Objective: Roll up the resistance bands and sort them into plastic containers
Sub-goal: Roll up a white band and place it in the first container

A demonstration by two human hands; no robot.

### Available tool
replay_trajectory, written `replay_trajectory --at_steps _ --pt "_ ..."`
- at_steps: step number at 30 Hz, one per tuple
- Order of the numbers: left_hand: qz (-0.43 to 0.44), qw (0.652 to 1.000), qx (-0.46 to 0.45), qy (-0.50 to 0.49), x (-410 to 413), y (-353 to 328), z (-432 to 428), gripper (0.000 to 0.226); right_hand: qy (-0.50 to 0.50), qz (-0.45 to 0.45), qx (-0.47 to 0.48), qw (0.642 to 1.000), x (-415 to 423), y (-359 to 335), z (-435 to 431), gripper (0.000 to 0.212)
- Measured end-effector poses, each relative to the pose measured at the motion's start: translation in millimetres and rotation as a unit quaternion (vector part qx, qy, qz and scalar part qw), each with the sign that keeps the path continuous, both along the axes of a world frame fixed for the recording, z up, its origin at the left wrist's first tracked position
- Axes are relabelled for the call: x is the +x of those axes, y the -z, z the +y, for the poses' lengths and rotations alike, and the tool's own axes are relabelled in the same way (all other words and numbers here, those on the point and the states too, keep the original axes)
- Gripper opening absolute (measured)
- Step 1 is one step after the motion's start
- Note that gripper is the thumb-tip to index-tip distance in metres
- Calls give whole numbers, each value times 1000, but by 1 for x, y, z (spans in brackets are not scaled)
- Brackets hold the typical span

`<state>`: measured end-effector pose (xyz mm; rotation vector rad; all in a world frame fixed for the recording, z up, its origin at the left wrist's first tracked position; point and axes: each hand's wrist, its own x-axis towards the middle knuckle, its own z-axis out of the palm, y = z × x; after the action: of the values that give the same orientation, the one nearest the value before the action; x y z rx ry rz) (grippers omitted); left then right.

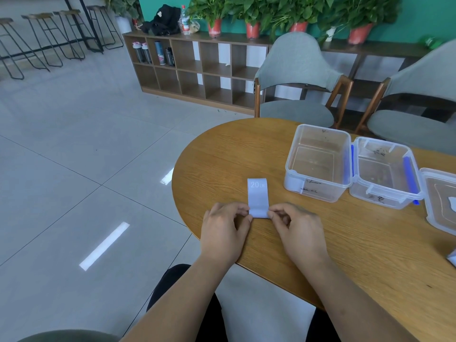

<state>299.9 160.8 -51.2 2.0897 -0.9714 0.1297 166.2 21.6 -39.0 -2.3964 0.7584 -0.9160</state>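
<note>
The near, rolled end of the pale blue "20 LB" band [257, 197] is pinched by the left hand [223, 230] and right hand [299, 229], fingers curled, on the table [222, 154]. Three clear containers [318, 161] are lined up beyond, to the right.

The right edge cuts off a third plastic container [441, 201], and a pale object [452, 259] below it shows too little to identify. Handwriting on the leftmost plastic container [311, 187] is unreadably small. The left hand [223, 230] and right hand [298, 228] hide the near corners of the resistance band [257, 196].
</note>
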Motion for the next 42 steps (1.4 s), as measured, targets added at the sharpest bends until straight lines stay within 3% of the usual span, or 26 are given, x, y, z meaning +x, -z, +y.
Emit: replay_trajectory --at_steps 4,12,16,20,24,29,36,42 --pt "-6 1000 3 -1 0 1 0 15 -10 9 -8 1000 1 4 -2 9" --pt "-2 1000 5 6 1 1 0 20 -9 23 20 1000 3 5 -2 33" --pt "3 1000 -3 2 1 1 0 19 -6 10 57 998 1 4 -2 26" --pt "2 1000 2 2 0 1 0 17 -2 22 18 1000 2 6 -2 20" --pt "-3 1000 6 4 0 1 0 21 4 48 -15 999 3 7 -2 24" --pt "5 1000 -1 1 0 1 0 25 5 18 9 1000 2 5 -1 26" --pt "-4 1000 1 1 0 -1 0 17 0 30 -11 999 2 6 0 17" --pt "5 1000 -2 1 0 1 -1 23 1 36 -4 999 3 7 -1 26"
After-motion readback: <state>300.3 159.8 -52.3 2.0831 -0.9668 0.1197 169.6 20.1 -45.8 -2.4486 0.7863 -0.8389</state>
